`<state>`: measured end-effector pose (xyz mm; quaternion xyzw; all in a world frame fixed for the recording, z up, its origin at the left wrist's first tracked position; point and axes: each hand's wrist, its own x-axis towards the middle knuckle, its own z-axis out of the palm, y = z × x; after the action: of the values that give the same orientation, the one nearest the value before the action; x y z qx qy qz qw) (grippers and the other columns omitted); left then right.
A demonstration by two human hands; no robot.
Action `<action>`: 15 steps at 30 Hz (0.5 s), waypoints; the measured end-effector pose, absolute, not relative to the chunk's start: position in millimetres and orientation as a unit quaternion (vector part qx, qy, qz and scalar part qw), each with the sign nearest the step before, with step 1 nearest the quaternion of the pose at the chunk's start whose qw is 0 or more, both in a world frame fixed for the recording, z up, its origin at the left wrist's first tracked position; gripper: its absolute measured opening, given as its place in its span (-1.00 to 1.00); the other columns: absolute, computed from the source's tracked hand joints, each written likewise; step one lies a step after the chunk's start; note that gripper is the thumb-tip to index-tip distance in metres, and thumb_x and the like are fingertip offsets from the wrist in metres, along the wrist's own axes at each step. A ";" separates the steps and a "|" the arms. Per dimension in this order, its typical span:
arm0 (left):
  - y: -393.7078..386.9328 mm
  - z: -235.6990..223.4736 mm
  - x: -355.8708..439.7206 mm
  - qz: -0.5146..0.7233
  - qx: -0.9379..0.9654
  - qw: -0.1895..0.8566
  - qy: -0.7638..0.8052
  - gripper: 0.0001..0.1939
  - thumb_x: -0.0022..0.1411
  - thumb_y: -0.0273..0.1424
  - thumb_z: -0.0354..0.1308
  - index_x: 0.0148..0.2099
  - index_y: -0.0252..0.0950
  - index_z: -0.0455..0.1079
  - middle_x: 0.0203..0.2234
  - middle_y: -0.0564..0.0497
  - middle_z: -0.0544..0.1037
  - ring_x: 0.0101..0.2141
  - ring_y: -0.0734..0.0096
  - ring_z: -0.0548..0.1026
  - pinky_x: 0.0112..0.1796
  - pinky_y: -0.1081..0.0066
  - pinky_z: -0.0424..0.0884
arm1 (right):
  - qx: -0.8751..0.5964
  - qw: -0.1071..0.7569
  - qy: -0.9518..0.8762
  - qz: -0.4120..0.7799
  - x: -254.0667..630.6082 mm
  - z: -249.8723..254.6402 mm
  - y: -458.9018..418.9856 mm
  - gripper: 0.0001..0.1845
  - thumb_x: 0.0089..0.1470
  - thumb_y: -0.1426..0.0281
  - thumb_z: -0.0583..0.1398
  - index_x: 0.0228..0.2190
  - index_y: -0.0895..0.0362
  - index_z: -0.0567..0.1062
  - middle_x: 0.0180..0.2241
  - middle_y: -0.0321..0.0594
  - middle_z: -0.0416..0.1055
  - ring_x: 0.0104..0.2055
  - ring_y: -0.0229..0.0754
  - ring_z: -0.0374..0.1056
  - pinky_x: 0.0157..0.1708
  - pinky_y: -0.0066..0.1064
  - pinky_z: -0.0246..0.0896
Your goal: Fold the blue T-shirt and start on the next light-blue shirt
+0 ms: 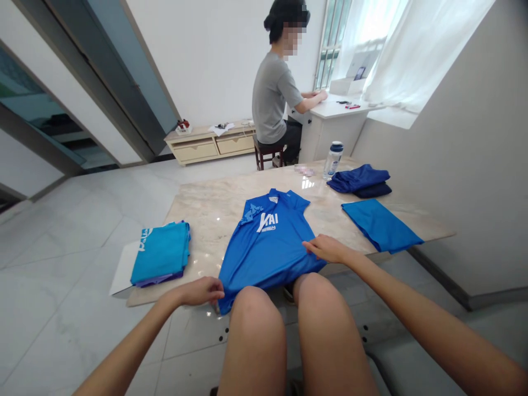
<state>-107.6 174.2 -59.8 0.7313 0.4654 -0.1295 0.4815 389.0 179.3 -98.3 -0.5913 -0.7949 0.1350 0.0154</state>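
Note:
A blue T-shirt with white lettering lies spread on the table, its collar at the far end. Its hem hangs over the near edge by my knees. My left hand is closed at the shirt's lower left corner, fingers curled on the fabric. On the other side, my right hand pinches the shirt's right edge a little above the hem. Left of the shirt sits a stack of folded turquoise and purple clothes. A folded bright blue garment lies to the right.
Behind it are dark blue folded clothes and a clear water bottle with a blue lid. The marble-patterned table reaches the right wall. Beyond it, a person in a grey T-shirt sits at a white desk. A low cabinet stands behind.

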 end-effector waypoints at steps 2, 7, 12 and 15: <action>201.8 -53.6 -87.9 -0.070 0.747 0.448 0.486 -0.57 0.23 0.09 0.25 -0.21 -0.16 0.61 -0.35 -0.04 0.71 -0.27 0.07 0.65 -0.20 0.28 0.49 | -0.595 0.005 -0.792 0.137 390.5 -83.5 199.0 -0.38 0.54 0.07 -0.01 -0.21 0.09 0.76 -0.21 0.00 0.72 -0.14 0.06 0.66 -0.03 -0.25 0.48; 256.1 -79.2 7.4 0.178 0.776 0.291 0.531 -0.52 0.48 -0.18 -0.02 0.23 -0.24 0.56 0.05 -0.25 0.71 0.06 0.00 0.67 0.16 0.08 0.55 | -0.643 0.084 -0.757 0.083 361.9 -107.0 240.9 -0.39 0.49 0.29 -0.02 0.37 0.26 0.47 0.38 0.15 0.42 0.41 0.17 0.39 0.39 -0.07 0.28; 277.8 -140.4 83.8 0.173 0.831 0.217 0.482 -0.40 0.59 -0.27 -0.10 0.50 -0.40 0.31 0.49 -0.31 0.35 0.51 0.06 0.27 0.52 0.01 0.13 | -0.664 0.121 -0.735 0.061 324.7 -162.2 261.4 -0.26 0.52 0.18 -0.06 0.54 0.24 0.24 0.59 0.05 -0.01 0.65 0.15 -0.10 0.59 0.13 -0.12; 299.0 -161.3 88.1 0.166 0.833 0.179 0.496 -0.36 0.63 -0.22 -0.17 0.60 -0.34 0.18 0.58 -0.23 0.19 0.58 0.09 0.10 0.56 -0.04 -0.05 | -0.668 0.123 -0.733 0.048 320.7 -175.2 271.3 -0.23 0.54 0.09 -0.10 0.56 0.20 0.20 0.61 0.00 -0.06 0.67 0.15 -0.16 0.61 0.18 -0.24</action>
<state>88.1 299.0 -161.3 0.8330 0.4964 0.1657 0.1795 320.7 271.3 -175.2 -0.6676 -0.7328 0.0476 0.1228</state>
